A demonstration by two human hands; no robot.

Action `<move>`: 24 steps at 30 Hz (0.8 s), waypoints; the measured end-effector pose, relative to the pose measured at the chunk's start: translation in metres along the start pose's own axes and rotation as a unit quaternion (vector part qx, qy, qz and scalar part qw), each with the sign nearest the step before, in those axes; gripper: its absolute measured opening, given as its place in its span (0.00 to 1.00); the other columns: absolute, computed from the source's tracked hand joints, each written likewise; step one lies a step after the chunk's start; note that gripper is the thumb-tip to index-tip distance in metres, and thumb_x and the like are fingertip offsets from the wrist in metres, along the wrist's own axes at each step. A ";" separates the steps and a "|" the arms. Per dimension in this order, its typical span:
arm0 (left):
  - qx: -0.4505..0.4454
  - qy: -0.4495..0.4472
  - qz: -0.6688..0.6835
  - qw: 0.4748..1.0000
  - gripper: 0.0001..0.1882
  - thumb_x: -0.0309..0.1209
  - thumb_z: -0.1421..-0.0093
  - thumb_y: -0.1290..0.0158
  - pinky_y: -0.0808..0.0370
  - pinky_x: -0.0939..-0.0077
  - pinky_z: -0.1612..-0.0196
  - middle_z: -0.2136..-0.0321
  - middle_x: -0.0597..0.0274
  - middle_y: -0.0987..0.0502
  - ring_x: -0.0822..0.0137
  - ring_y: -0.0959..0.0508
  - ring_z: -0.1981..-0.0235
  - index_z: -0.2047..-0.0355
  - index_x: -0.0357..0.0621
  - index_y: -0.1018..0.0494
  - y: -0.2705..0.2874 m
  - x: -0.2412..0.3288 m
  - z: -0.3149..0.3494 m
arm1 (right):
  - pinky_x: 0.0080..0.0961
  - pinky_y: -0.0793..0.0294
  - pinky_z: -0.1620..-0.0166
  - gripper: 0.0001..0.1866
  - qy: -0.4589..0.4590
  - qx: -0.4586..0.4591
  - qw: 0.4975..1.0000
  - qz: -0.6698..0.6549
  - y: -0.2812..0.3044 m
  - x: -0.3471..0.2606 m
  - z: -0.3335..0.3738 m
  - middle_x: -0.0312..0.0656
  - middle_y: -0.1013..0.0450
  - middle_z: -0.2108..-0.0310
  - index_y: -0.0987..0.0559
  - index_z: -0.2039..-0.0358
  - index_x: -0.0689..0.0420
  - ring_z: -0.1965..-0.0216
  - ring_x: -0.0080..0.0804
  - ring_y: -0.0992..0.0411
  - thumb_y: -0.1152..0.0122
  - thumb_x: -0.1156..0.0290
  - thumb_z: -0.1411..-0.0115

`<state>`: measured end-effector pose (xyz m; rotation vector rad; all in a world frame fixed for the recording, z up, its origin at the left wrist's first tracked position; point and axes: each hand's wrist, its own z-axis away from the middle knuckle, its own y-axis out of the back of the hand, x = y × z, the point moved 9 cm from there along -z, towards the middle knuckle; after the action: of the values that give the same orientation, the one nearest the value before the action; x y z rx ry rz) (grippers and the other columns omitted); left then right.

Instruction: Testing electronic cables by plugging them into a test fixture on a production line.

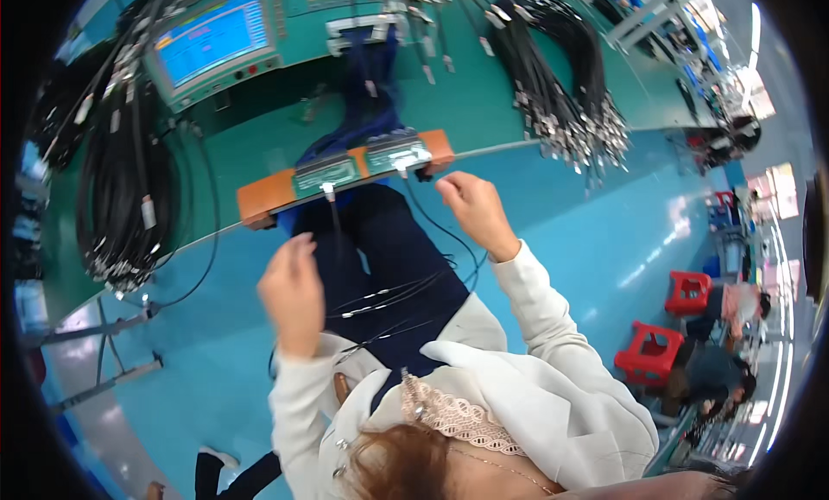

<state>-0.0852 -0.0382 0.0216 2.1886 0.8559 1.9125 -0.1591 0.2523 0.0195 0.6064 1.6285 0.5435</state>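
Note:
At the bench edge an orange-brown fixture (pixel 261 198) carries two green circuit boards, the left board (pixel 316 179) and the right board (pixel 387 157). A white plug (pixel 328 190) with a dark cable sits at the left board's front. Another black cable (pixel 423 208) runs from the right board down toward my lap. My left hand (pixel 294 297) is raised below the fixture's left end, apart from it, its fingers smeared by motion. Just off the fixture's right end, my right hand (pixel 480 213) has its fingers curled in; whatever they may hold is hidden. Thin cables (pixel 389 294) lie across my lap.
A tester with a lit blue screen (pixel 213 41) stands at the back left of the green bench (pixel 484 111). Bundles of black cables hang over the edge at left (pixel 129 189) and right (pixel 574 94). Red stools (pixel 649 353) and other people are at far right.

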 end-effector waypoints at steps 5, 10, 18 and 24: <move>0.020 0.031 0.000 0.999 0.10 0.30 0.41 0.48 0.30 0.76 0.74 0.79 0.56 0.22 0.70 0.24 0.79 0.67 0.33 0.25 -0.057 -0.007 0.005 | 0.27 0.34 0.75 0.12 0.003 -0.083 0.995 0.062 -0.047 0.007 -0.001 0.49 0.28 0.82 0.23 0.74 0.65 0.80 0.37 0.29 0.42 0.68 0.44; -0.107 0.140 0.146 0.973 0.11 0.30 0.40 0.50 0.39 0.83 0.79 0.86 0.66 0.27 0.80 0.31 0.84 0.74 0.35 0.26 -0.074 -0.017 0.015 | 0.26 0.35 0.77 0.11 0.044 -0.086 0.994 -0.049 -0.048 0.009 0.021 0.44 0.28 0.84 0.22 0.75 0.64 0.82 0.30 0.30 0.42 0.68 0.44; -0.186 0.203 0.413 0.868 0.06 0.24 0.40 0.48 0.44 0.90 0.83 0.66 0.65 0.23 0.84 0.36 0.83 0.65 0.35 0.25 -0.075 0.046 0.052 | 0.18 0.37 0.79 0.07 0.067 -0.171 0.953 -0.241 -0.020 -0.095 0.054 0.39 0.29 0.82 0.21 0.68 0.64 0.82 0.18 0.35 0.46 0.75 0.41; -0.122 0.034 0.292 0.948 0.06 0.19 0.47 0.43 0.32 0.85 0.74 0.68 0.60 0.23 0.76 0.28 0.77 0.68 0.33 0.24 -0.039 0.098 0.043 | 0.24 0.24 0.66 0.12 0.252 -0.068 0.941 -0.215 0.028 -0.155 0.067 0.47 0.23 0.67 0.27 0.55 0.67 0.68 0.38 0.23 0.51 0.76 0.38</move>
<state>-0.0536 0.0530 0.0822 2.3979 -0.0587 2.1870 -0.0732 0.1715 0.1442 -0.0130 2.1085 0.5012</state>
